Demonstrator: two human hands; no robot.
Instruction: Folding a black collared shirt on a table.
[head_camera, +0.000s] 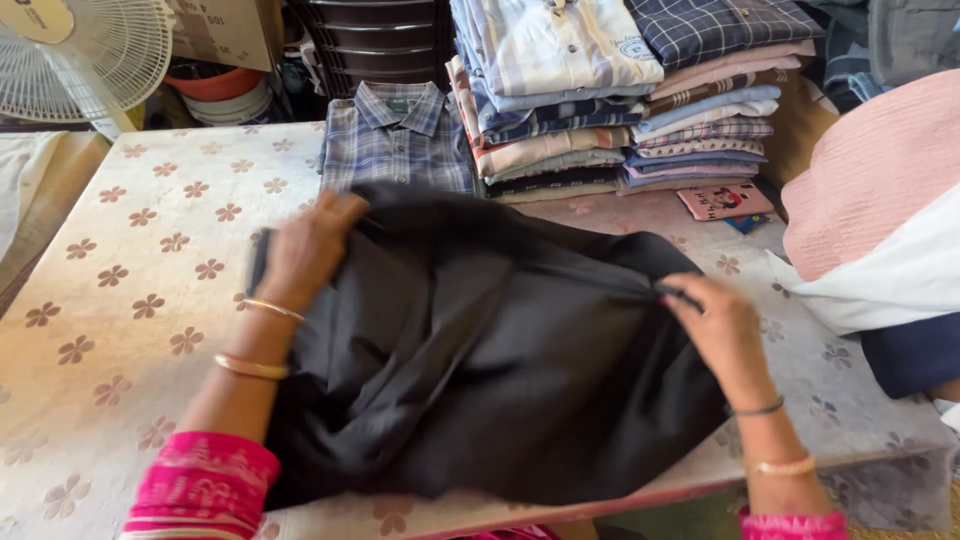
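Note:
A dark grey garment (500, 350) lies crumpled across the middle of a padded table with a pale flowered cover (140, 290). My left hand (305, 250) grips the garment's upper left edge, fingers closed on the cloth. My right hand (715, 325) pinches a fold at its right side. Both wrists wear bangles, and pink sleeves show at the bottom of the view.
A folded blue checked shirt (395, 135) lies just behind the garment. Two tall stacks of folded shirts (620, 90) stand at the back right. A white fan (90, 50) is at the back left. Pink and white fabric (880, 210) is piled at the right.

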